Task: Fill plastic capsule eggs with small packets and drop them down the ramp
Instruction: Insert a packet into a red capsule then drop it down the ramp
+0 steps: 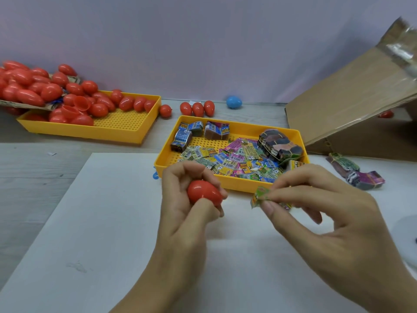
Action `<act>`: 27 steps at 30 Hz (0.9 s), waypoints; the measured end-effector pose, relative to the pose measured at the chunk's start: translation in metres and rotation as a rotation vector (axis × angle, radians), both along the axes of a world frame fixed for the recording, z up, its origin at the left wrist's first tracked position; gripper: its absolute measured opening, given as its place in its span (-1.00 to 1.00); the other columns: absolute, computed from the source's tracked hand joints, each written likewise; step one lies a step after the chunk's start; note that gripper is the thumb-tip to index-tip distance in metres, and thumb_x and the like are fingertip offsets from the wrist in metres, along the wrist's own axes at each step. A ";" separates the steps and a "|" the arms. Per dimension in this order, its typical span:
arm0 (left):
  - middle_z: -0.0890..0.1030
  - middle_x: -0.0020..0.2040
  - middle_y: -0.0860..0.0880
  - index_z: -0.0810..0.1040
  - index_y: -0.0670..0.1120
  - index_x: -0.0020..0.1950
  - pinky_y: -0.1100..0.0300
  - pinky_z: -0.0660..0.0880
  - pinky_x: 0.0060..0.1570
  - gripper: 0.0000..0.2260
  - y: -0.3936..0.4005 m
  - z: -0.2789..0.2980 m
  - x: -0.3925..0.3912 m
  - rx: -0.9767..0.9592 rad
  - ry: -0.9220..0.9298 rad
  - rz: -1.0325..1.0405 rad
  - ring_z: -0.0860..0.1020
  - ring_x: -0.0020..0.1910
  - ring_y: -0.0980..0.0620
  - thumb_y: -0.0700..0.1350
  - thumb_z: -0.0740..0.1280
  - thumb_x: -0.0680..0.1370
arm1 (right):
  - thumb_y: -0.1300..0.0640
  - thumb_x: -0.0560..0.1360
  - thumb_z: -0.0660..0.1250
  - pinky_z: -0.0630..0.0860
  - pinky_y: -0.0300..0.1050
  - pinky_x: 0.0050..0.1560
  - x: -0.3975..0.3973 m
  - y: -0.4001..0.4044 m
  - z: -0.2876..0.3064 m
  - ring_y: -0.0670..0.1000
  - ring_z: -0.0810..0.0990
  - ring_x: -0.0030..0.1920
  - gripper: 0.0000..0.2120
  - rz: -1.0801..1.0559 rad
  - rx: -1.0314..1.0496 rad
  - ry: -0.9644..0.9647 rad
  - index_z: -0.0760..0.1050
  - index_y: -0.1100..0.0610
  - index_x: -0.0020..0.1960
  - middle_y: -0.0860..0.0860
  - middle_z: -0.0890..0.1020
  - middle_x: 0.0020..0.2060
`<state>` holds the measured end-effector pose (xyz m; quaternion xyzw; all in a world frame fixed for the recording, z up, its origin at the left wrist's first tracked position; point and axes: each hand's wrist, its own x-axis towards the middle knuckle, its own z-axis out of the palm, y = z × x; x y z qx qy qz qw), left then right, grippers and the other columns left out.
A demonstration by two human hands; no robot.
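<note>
Gripping a red egg [204, 192], the left hand [191, 199] keeps it ready while the right hand [316, 211] pinches a packet [259, 196] for filling.

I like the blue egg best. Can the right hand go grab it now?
Probably not yet. The right hand is pinching a small packet, so its fingers are busy. The blue egg lies far back on the table, beyond the yellow packet tray, with nothing covering it.

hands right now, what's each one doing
Left hand: closed around a red egg.
Right hand: fingertips pinching a small packet.
</note>
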<state>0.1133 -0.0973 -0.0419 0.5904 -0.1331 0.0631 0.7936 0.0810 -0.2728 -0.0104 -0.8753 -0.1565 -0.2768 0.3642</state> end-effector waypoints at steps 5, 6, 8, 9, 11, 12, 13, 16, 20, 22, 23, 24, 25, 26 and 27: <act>0.64 -0.02 -0.04 0.44 -0.06 0.11 0.20 0.60 -0.13 -0.73 -0.008 -0.001 -0.003 0.027 -0.014 -0.003 0.64 -0.06 -0.04 -0.29 0.33 0.46 | 0.11 0.45 0.47 0.34 -0.47 -0.18 0.000 0.003 -0.002 -0.18 0.52 -0.20 -0.98 0.045 0.088 -0.009 0.67 0.03 -0.13 -0.05 0.60 -0.14; 0.65 -0.01 -0.05 0.47 -0.06 0.10 0.19 0.61 -0.12 -0.73 -0.009 0.000 -0.004 0.053 -0.024 -0.005 0.65 -0.06 -0.03 -0.28 0.37 0.45 | 0.12 0.44 0.46 0.34 -0.47 -0.20 0.000 0.003 -0.003 -0.17 0.53 -0.20 -0.95 0.046 0.103 -0.010 0.67 0.00 -0.10 -0.05 0.60 -0.13; 0.68 -0.02 -0.08 0.54 -0.05 0.04 0.14 0.64 -0.12 -0.75 -0.008 0.002 -0.005 0.090 -0.017 -0.005 0.67 -0.09 -0.01 -0.25 0.46 0.42 | 0.11 0.44 0.46 0.34 -0.44 -0.25 0.000 0.004 -0.003 -0.14 0.54 -0.21 -0.90 0.056 0.127 -0.011 0.66 -0.04 -0.06 -0.05 0.59 -0.12; 0.68 -0.03 -0.09 0.56 -0.03 0.01 0.13 0.65 -0.12 -0.74 -0.007 0.003 -0.005 0.092 -0.012 -0.012 0.68 -0.11 -0.02 -0.24 0.49 0.40 | 0.10 0.45 0.47 0.34 -0.42 -0.28 0.000 0.004 -0.004 -0.14 0.54 -0.22 -0.89 0.062 0.135 -0.014 0.65 -0.06 -0.04 -0.06 0.59 -0.12; 0.68 -0.05 -0.08 0.58 -0.01 -0.03 0.14 0.64 -0.13 -0.72 -0.007 0.004 -0.004 0.089 -0.012 -0.029 0.68 -0.11 -0.02 -0.24 0.55 0.36 | 0.10 0.44 0.47 0.34 -0.44 -0.26 0.001 0.006 -0.005 -0.15 0.54 -0.23 -0.87 0.070 0.144 -0.016 0.63 -0.08 -0.04 -0.07 0.58 -0.13; 0.68 -0.06 -0.07 0.58 -0.01 -0.04 0.16 0.64 -0.13 -0.71 -0.007 0.004 -0.005 0.090 -0.013 -0.035 0.68 -0.10 -0.02 -0.26 0.55 0.34 | 0.11 0.44 0.46 0.34 -0.45 -0.25 0.000 0.006 -0.006 -0.16 0.53 -0.23 -0.87 0.068 0.146 -0.018 0.63 -0.08 -0.04 -0.08 0.58 -0.14; 0.68 -0.06 -0.06 0.57 -0.03 -0.04 0.17 0.63 -0.13 -0.71 -0.007 0.004 -0.005 0.086 -0.010 -0.042 0.68 -0.10 -0.02 -0.28 0.53 0.34 | 0.11 0.43 0.45 0.33 -0.46 -0.24 0.000 0.006 -0.006 -0.16 0.53 -0.23 -0.86 0.064 0.144 -0.020 0.63 -0.08 -0.04 -0.08 0.58 -0.14; 0.67 -0.06 -0.09 0.56 -0.11 0.00 0.10 0.65 -0.09 -0.75 -0.007 0.003 -0.006 0.055 -0.001 -0.072 0.69 -0.09 -0.03 -0.32 0.46 0.38 | 0.11 0.44 0.45 0.33 -0.47 -0.23 -0.001 0.007 -0.006 -0.17 0.52 -0.24 -0.86 0.049 0.137 -0.033 0.62 -0.08 -0.03 -0.06 0.57 -0.14; 0.66 -0.06 -0.10 0.57 -0.12 0.00 0.06 0.65 -0.07 -0.77 -0.006 0.002 -0.007 0.048 -0.025 -0.081 0.69 -0.08 -0.07 -0.30 0.47 0.39 | 0.10 0.44 0.45 0.32 -0.41 -0.20 -0.002 0.007 -0.007 -0.11 0.49 -0.24 -0.86 0.020 0.112 -0.057 0.63 -0.10 -0.03 -0.04 0.55 -0.12; 0.66 -0.06 -0.07 0.58 -0.05 -0.02 0.07 0.65 -0.06 -0.78 -0.006 0.002 -0.007 0.076 -0.057 -0.083 0.67 -0.04 -0.09 -0.19 0.48 0.37 | 0.08 0.45 0.45 0.32 -0.40 -0.19 -0.002 0.007 -0.007 -0.10 0.49 -0.23 -0.88 0.007 0.099 -0.048 0.64 -0.11 -0.04 -0.03 0.53 -0.11; 0.66 -0.06 -0.05 0.59 -0.03 -0.02 0.07 0.65 -0.05 -0.79 -0.006 0.002 -0.008 0.090 -0.069 -0.085 0.67 -0.03 -0.10 -0.16 0.46 0.37 | 0.07 0.45 0.44 0.32 -0.39 -0.19 -0.002 0.007 -0.008 -0.09 0.49 -0.23 -0.89 0.003 0.098 -0.039 0.64 -0.10 -0.05 -0.04 0.53 -0.10; 0.66 -0.05 -0.03 0.59 -0.01 -0.02 0.07 0.65 -0.05 -0.80 -0.006 0.002 -0.008 0.099 -0.079 -0.087 0.66 -0.02 -0.09 -0.15 0.46 0.37 | 0.06 0.45 0.44 0.33 -0.38 -0.18 -0.002 0.007 -0.008 -0.07 0.50 -0.22 -0.92 0.000 0.101 -0.029 0.65 -0.09 -0.06 -0.04 0.53 -0.10; 0.66 -0.05 -0.02 0.60 0.00 -0.02 0.08 0.65 -0.05 -0.80 -0.006 0.002 -0.008 0.108 -0.091 -0.088 0.66 -0.01 -0.09 -0.15 0.45 0.38 | 0.05 0.46 0.45 0.33 -0.38 -0.18 -0.002 0.007 -0.008 -0.05 0.51 -0.22 -0.94 -0.003 0.103 -0.021 0.66 -0.08 -0.07 -0.04 0.53 -0.09; 0.65 -0.05 -0.01 0.60 0.02 -0.02 0.07 0.65 -0.04 -0.80 -0.006 0.002 -0.009 0.116 -0.101 -0.090 0.66 -0.01 -0.10 -0.15 0.45 0.38 | 0.05 0.47 0.45 0.33 -0.37 -0.19 -0.002 0.007 -0.008 -0.04 0.51 -0.22 -0.96 -0.007 0.104 -0.016 0.66 -0.06 -0.08 -0.04 0.53 -0.09; 0.65 -0.04 0.00 0.60 0.02 -0.01 0.06 0.65 -0.03 -0.80 -0.006 0.001 -0.009 0.123 -0.110 -0.093 0.66 0.00 -0.11 -0.15 0.45 0.39 | 0.05 0.47 0.46 0.34 -0.38 -0.19 -0.001 0.008 -0.007 -0.03 0.51 -0.22 -0.96 -0.010 0.109 -0.013 0.67 -0.04 -0.09 -0.04 0.53 -0.09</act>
